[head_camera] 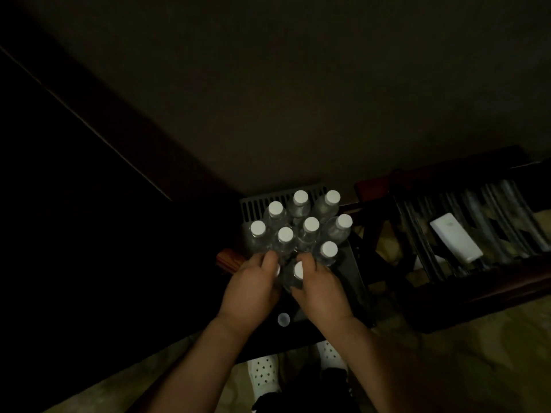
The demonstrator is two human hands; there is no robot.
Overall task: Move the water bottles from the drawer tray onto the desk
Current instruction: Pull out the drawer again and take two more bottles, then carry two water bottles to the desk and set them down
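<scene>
Evidently full and slick, the clear white-capped plastic water bottles [299, 231] stand clustered in the dark slotted drawer tray [256, 204], where the left hand [249, 286] and right hand [320, 289] each curl round a front bottle's firmer neck.

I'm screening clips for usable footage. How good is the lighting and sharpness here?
Head view: very dim, left side nearly black; white bottle caps stand out, clear bodies barely readable; both hands, left hand and right hand, are lit but soft; wide-angle bending at edges.
</scene>
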